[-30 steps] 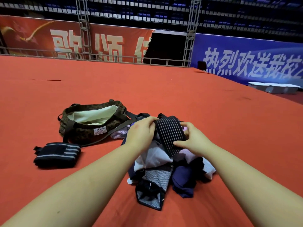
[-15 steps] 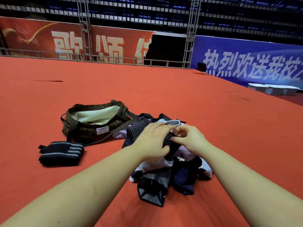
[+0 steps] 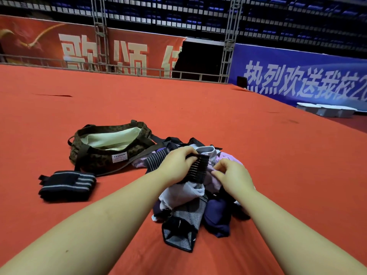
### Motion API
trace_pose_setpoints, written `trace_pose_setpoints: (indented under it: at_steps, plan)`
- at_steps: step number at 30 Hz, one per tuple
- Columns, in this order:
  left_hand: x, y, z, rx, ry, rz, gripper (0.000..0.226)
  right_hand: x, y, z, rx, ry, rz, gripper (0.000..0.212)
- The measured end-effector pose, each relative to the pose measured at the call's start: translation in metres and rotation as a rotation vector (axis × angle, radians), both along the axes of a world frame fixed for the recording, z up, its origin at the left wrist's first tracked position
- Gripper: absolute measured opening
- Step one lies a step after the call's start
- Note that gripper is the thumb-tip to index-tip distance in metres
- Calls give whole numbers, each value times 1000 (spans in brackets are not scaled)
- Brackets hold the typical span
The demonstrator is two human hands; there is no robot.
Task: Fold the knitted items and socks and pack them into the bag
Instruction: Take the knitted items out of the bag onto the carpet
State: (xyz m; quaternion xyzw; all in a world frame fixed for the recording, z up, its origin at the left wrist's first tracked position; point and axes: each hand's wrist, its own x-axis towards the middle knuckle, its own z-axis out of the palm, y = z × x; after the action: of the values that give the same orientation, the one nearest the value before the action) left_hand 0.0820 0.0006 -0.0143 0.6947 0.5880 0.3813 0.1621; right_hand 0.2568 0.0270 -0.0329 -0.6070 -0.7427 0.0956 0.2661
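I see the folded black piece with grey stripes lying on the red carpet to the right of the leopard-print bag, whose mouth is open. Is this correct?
One detail is wrong. In the head view, the folded black piece with grey stripes lies to the left of the leopard-print bag, nearer the camera, not to its right. The rest holds: it rests on the red carpet, and the bag's mouth is open.

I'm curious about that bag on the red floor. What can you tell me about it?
The bag is a soft fabric one in a dark brown mottled print, with darker straps and a white "FASHION" label on its near side. It lies unzipped on the red carpet, showing a pale cream lining. Its right end meets the clothes pile; neither hand touches it.
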Motion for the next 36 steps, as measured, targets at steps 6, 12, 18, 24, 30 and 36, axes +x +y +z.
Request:
trace_pose_setpoints:
  at_steps: [6,12,18,24,30,36]
  plan:
    - [-24,6,23,141,-270,169,15,6,5,-12,-39,-141,-125,22]
    - [-32,0,14,60,-426,161,11,-43,-20,-2,-39,342,257,50]
    - [-42,-7,18,25,-621,133,12,-71,-23,-12,-69,50,188,32]
    - [-93,-22,36,50,-914,187,13,-58,-8,-24,87,8,-50,13]
    - [-123,-53,10,20,-1039,214,19,-81,-17,-26,230,-3,-11,37]
    - [-128,-90,-7,-32,-1404,183,25,-146,-72,-23,98,3,633,59]
